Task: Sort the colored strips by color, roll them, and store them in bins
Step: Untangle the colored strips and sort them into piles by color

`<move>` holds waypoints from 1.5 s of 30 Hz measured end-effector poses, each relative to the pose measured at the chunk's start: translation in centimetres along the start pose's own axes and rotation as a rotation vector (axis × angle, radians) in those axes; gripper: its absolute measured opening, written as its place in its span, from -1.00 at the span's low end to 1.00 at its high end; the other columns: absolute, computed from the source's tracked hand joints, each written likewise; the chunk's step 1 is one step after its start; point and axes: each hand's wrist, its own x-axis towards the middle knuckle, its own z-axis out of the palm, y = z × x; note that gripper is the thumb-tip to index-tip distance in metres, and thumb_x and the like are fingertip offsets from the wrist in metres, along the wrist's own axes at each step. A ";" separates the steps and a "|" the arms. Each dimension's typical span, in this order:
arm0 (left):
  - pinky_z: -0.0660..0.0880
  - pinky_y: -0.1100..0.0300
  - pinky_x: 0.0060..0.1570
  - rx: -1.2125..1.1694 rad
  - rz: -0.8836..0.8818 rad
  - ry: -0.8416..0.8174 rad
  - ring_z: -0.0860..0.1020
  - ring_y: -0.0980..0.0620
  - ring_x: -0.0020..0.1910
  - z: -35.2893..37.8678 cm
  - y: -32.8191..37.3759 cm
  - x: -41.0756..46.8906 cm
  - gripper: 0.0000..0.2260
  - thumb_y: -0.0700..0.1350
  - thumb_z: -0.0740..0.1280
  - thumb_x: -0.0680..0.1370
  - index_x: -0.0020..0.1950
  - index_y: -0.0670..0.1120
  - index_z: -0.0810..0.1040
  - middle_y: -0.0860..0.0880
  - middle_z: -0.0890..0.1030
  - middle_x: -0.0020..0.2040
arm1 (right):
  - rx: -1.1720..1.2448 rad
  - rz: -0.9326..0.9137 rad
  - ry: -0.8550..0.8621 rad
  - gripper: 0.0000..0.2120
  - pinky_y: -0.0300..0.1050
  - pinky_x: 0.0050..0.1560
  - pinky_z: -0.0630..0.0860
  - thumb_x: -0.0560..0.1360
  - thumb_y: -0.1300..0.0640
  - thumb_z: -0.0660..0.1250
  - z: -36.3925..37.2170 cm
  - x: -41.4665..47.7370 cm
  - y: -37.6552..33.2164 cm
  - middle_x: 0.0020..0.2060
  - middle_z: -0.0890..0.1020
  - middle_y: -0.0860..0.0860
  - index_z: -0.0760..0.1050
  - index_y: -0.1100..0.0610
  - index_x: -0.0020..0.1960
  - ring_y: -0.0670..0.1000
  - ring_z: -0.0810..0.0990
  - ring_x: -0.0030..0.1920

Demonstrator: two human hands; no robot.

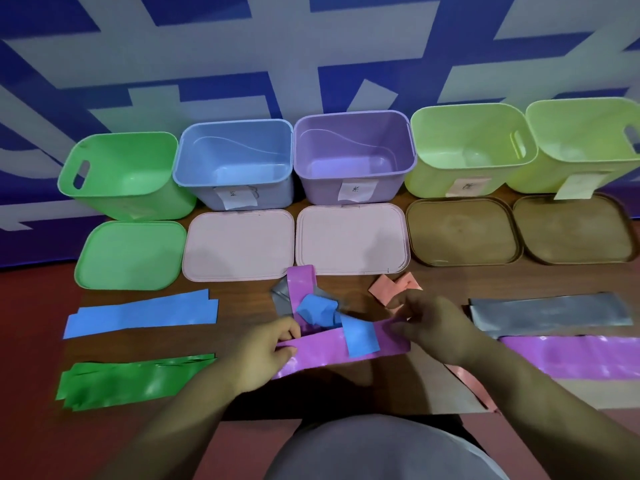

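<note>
Purple is the colour of the thing being held: one purple strip [322, 349] is stretched flat in the lower middle of the frame. Its left end is pinched between the thumb and curled fingers of the left hand [266, 355]. Its right end is held by the bent fingertips of the right hand [433, 327]. The strip is kept just over the wooden table [242, 299]. One blue strip [360, 336] is draped across it, nearer the right hand, and its crumpled end is bunched up just above. One more purple piece [303, 285] and a grey piece [282, 296] are tangled behind. A few pink pieces [388, 287] are seen above the right hand.

Five bins are lined up across the middle of the frame: a green bin [156, 202], a blue bin [201, 195], a purple bin [318, 190], a yellow-green bin [429, 185] and another yellow-green bin [540, 181] at the far right. Five lids are laid flat in front of them: a green lid [131, 254], a pink lid [239, 244], another pink lid [351, 239], a brown lid [460, 233] and another brown lid [571, 230].

Four sorted piles are laid on the table. A blue pile [142, 313] and, lower, a green pile [135, 379] are found at the left. A grey pile [550, 311] and, lower, a purple pile [575, 356] are found at the right.
</note>
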 end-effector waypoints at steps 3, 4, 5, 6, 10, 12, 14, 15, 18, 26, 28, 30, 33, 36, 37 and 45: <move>0.48 0.14 -0.16 -0.082 0.004 -0.057 0.50 0.09 -0.26 0.7 1.7 0.4 -0.85 -0.14 0.37 0.56 -0.01 0.13 0.53 0.03 0.57 -0.22 | -0.103 0.068 -0.083 -0.79 -0.27 -0.23 0.48 0.41 0.10 0.49 -2.2 0.1 1.0 -0.22 0.68 -0.10 0.53 -0.14 -0.07 -0.07 0.64 -0.20; 0.45 0.17 -0.18 -0.099 0.007 -0.073 0.48 0.13 -0.29 1.0 2.4 0.5 -0.85 -0.15 0.37 0.56 -0.01 0.12 0.53 0.04 0.56 -0.25 | -0.120 0.095 -0.113 -0.79 -0.25 -0.24 0.49 0.39 0.09 0.49 -2.9 0.0 1.3 -0.22 0.69 -0.08 0.54 -0.12 -0.06 -0.06 0.64 -0.21; 0.44 0.17 -0.18 -0.110 0.011 -0.086 0.47 0.15 -0.30 1.5 3.1 0.8 -0.85 -0.15 0.38 0.56 -0.01 0.11 0.54 0.07 0.55 -0.28 | -0.138 0.116 -0.138 -0.79 -0.23 -0.23 0.50 0.38 0.09 0.49 -3.7 0.0 1.5 -0.23 0.70 -0.06 0.54 -0.10 -0.05 -0.05 0.64 -0.21; 0.43 0.16 -0.19 -0.115 0.012 -0.097 0.46 0.15 -0.30 2.0 3.8 1.0 -0.85 -0.15 0.38 0.55 0.00 0.11 0.53 0.09 0.55 -0.29 | -0.155 0.133 -0.154 -0.79 -0.21 -0.23 0.51 0.36 0.08 0.49 -4.5 -0.2 1.9 -0.23 0.70 -0.05 0.55 -0.09 -0.05 -0.06 0.64 -0.21; 0.42 0.17 -0.21 -0.102 -0.002 -0.079 0.44 0.15 -0.32 4.9 7.0 2.2 -0.83 -0.14 0.37 0.54 -0.01 0.15 0.51 0.14 0.54 -0.31 | -0.240 0.130 -0.161 -0.79 -0.17 -0.18 0.53 0.35 0.11 0.47 -7.7 -0.9 3.6 -0.17 0.70 -0.01 0.59 -0.04 -0.03 -0.03 0.64 -0.17; 0.41 0.17 -0.24 -0.094 -0.021 -0.058 0.43 0.14 -0.35 6.7 8.7 2.7 -0.83 -0.14 0.37 0.54 -0.02 0.16 0.50 0.14 0.55 -0.31 | -0.264 0.120 -0.159 -0.82 -0.22 -0.20 0.50 0.36 0.13 0.45 -9.4 -1.3 5.1 -0.15 0.70 -0.02 0.60 -0.02 -0.05 0.00 0.65 -0.13; 0.41 0.17 -0.27 -0.096 -0.042 -0.050 0.43 0.14 -0.37 8.6 10.4 3.1 -0.84 -0.11 0.36 0.55 -0.02 0.16 0.50 0.12 0.56 -0.30 | -0.255 0.123 -0.152 -0.83 -0.26 -0.24 0.48 0.37 0.16 0.46 -11.0 -1.9 6.8 -0.16 0.69 -0.02 0.63 0.02 -0.05 0.01 0.64 -0.13; 0.41 0.17 -0.28 -0.095 -0.050 -0.047 0.43 0.14 -0.39 9.5 11.3 3.3 -0.85 -0.10 0.36 0.56 -0.02 0.16 0.50 0.12 0.56 -0.30 | -0.242 0.118 -0.145 -0.84 -0.30 -0.28 0.45 0.38 0.17 0.46 -11.8 -2.3 7.8 -0.20 0.68 -0.03 0.64 0.04 -0.05 0.01 0.63 -0.15; 0.37 0.22 -0.33 -0.106 -0.049 -0.024 0.38 0.17 -0.44 12.5 14.1 4.0 -0.86 -0.14 0.37 0.55 -0.03 0.12 0.51 0.11 0.51 -0.35 | -0.248 0.099 -0.132 -0.86 -0.40 -0.39 0.37 0.40 0.22 0.42 -14.3 -3.4 10.3 -0.30 0.62 -0.08 0.63 0.06 -0.07 -0.02 0.58 -0.27; 0.39 0.16 -0.25 -0.188 -0.050 -0.026 0.39 0.12 -0.37 19.2 20.3 6.5 -0.86 -0.13 0.36 0.51 -0.05 0.14 0.53 0.11 0.47 -0.34 | -0.189 0.204 -0.145 -0.88 -0.13 -0.34 0.52 0.35 0.24 0.38 -20.6 -5.5 15.4 -0.37 0.68 0.09 0.64 0.16 -0.13 0.01 0.60 -0.36; 0.41 0.14 -0.24 -0.202 -0.056 -0.054 0.43 0.11 -0.34 20.3 21.5 7.0 -0.86 -0.13 0.37 0.51 -0.04 0.12 0.53 0.05 0.52 -0.31 | -0.199 0.200 -0.168 -0.83 -0.02 -0.26 0.55 0.36 0.26 0.36 -22.0 -6.1 16.3 -0.28 0.70 0.21 0.65 0.29 -0.10 0.07 0.60 -0.31; 0.40 0.15 -0.24 -0.214 -0.061 -0.086 0.44 0.11 -0.33 21.2 22.6 7.4 -0.86 -0.16 0.38 0.51 -0.03 0.09 0.54 0.07 0.54 -0.31 | -0.206 0.209 -0.179 -0.82 -0.05 -0.26 0.55 0.37 0.26 0.37 -23.1 -6.7 17.0 -0.23 0.71 0.21 0.66 0.29 -0.07 0.07 0.63 -0.30; 0.36 0.18 -0.25 -0.219 -0.072 -0.125 0.40 0.13 -0.33 22.3 23.9 7.8 -0.90 -0.15 0.38 0.54 -0.05 0.05 0.54 0.10 0.53 -0.34 | -0.073 0.217 -0.140 -0.84 -0.29 -0.46 0.41 0.38 0.31 0.40 -24.0 -7.4 18.2 -0.31 0.69 0.16 0.66 0.20 -0.06 -0.10 0.56 -0.49; 0.38 0.15 -0.25 -0.236 -0.095 -0.072 0.44 0.09 -0.32 22.6 24.8 7.8 -0.90 -0.09 0.37 0.48 -0.06 0.10 0.54 -0.01 0.57 -0.29 | 0.102 0.186 -0.062 -0.86 -0.36 -0.49 0.39 0.37 0.35 0.45 -24.3 -7.4 19.4 -0.46 0.61 0.02 0.63 0.18 -0.11 -0.16 0.48 -0.56; 0.39 0.14 -0.26 -0.254 -0.111 -0.041 0.47 0.07 -0.32 22.5 25.0 7.9 -0.89 -0.07 0.36 0.46 -0.05 0.11 0.55 -0.09 0.60 -0.25 | 0.144 0.176 -0.033 -0.87 -0.34 -0.44 0.44 0.38 0.37 0.44 -24.3 -7.3 19.5 -0.45 0.60 0.03 0.62 0.19 -0.13 -0.14 0.50 -0.52; 0.43 0.20 -0.31 -0.306 -0.204 0.139 0.53 0.08 -0.36 19.5 25.1 10.1 -0.84 -0.23 0.40 0.50 -0.12 0.05 0.59 -0.01 0.65 -0.28 | -0.103 0.179 0.082 -0.83 -0.18 -0.22 0.48 0.38 0.19 0.44 -24.2 -2.5 18.7 -0.17 0.67 0.05 0.61 0.08 -0.03 0.04 0.61 -0.17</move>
